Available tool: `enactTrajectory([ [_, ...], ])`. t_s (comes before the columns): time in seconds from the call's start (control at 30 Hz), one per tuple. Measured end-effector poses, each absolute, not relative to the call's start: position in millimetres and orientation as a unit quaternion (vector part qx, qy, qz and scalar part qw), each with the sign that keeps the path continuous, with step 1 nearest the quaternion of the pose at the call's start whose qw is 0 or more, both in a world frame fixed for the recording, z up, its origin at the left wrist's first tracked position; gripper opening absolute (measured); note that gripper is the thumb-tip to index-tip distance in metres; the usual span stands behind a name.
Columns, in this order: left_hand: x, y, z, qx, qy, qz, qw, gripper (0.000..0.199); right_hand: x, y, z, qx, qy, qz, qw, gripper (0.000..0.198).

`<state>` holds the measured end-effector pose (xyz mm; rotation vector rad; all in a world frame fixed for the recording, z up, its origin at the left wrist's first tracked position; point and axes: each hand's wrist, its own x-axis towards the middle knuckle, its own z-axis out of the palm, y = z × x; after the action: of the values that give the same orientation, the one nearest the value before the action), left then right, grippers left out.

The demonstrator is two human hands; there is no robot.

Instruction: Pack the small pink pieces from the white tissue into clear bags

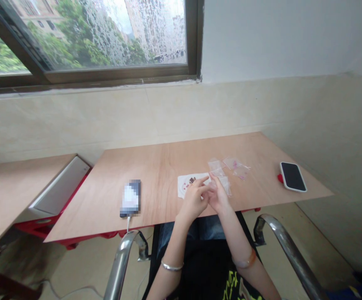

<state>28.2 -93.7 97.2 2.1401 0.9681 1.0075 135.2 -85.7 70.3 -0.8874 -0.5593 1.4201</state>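
Observation:
My left hand (195,196) and my right hand (219,196) meet over the front of the table, their fingertips touching or nearly so. Bent fingers on both close in towards each other; whatever small thing they may pinch is hidden. Under and beside my left hand lies a white sheet (181,182) with small dark and reddish marks or pieces on it. Behind my right hand, a clear plastic bag (226,183) lies partly covered. Further clear bags (215,165) lie beyond it, and some bags (235,164) hold small pink bits.
A phone (131,198) with a white cable lies on the wooden tabletop (156,166) at left. Another phone (293,177) rests at right beside something red (280,178). Metal chair armrests (127,254) flank my body. Wall and window (115,37) stand behind the table.

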Motion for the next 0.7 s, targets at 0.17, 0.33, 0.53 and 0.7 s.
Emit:
enactTrajectory([
  [0.17,37,-90,88,0.484,0.409,0.584,0.507,0.012,128,-87,72,-0.438,-0.162,0.503,0.727,0.057],
  [0.33,41,-79,64,0.138,0.362,0.470,0.793,0.039,112,-95,71,-0.490,-0.320,0.297,0.754,0.097],
  [0.53,47,-79,48,0.075,0.233,0.418,0.875,0.038,105,-98,48,-0.542,-0.455,0.194,0.679,0.107],
  [0.7,52,-75,45,0.029,0.256,0.414,0.873,0.035,105,-96,44,-0.554,-0.479,0.170,0.659,0.104],
])
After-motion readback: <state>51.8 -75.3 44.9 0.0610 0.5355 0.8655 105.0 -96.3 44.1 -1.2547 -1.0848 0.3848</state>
